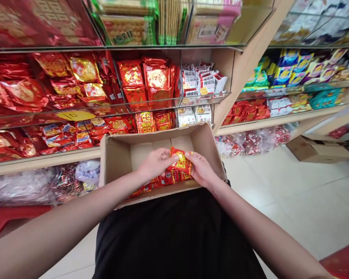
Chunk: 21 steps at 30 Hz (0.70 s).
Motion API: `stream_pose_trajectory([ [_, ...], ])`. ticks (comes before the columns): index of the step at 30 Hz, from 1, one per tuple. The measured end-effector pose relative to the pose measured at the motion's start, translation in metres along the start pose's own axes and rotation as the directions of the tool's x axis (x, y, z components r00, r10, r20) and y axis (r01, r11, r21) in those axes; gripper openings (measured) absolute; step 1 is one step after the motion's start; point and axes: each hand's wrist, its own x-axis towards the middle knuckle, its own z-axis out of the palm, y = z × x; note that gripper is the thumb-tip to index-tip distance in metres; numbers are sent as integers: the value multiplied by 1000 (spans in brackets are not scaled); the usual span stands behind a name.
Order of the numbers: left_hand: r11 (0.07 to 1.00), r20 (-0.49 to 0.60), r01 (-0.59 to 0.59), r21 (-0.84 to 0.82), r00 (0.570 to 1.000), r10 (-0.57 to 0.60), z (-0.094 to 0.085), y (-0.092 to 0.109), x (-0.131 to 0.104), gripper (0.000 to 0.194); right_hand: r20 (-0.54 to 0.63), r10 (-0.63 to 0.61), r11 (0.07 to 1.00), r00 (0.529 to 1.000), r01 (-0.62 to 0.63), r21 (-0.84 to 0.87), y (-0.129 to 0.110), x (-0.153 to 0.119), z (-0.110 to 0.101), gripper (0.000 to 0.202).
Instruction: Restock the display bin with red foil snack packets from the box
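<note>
Between my two hands is a small red and gold snack packet [180,162], lifted above the inside of a cardboard box [116,155]. My left hand [155,164] pinches the packet's left side with thumb and fingers. On its right side, my right hand [202,167] grips it in the same way, thumb on top. Beneath them, more red packets [168,177] lie along the near side of the box. The box sits at my lap, against the shelf; part of its floor is hidden by my hands.
Ahead, shelves with clear fronts hold red packets [158,79], white packets [206,82] and biscuits [123,29]. A yellow price tag [75,115] marks one shelf edge. Bagged sweets [26,184] fill the lowest level. Another cardboard box [320,149] stands on the tiled floor at right.
</note>
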Motion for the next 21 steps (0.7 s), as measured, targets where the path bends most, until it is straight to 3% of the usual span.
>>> stream_pose_trajectory([
  [3, 978, -65, -160, 134, 983, 170, -19, 10, 10, 32, -89, -30, 999, 996, 28, -23, -11, 4, -1, 16],
  [6, 850, -13, -291, 439, 944, 330, -49, 22, 37, 36, -210, -54, 998, 976, 48, -35, -26, 12, -5, 18],
  [8, 771, 47, -301, 560, 942, 333, -66, 24, 65, 36, -229, -53, 998, 972, 47, -30, -30, 17, -7, 19],
  [10, 765, 60, -278, 582, 952, 300, -75, 21, 98, 34, -215, -18, 1000, 976, 17, -9, -28, 19, -10, 20],
  [16, 725, 18, -218, 653, 962, 273, -73, 8, 194, 36, -249, 103, 994, 963, -91, 60, 7, 27, -23, 25],
  [21, 746, -135, -129, 654, 950, 283, -72, 16, 236, 34, -276, 146, 984, 950, -112, 137, 31, 49, -48, 35],
])
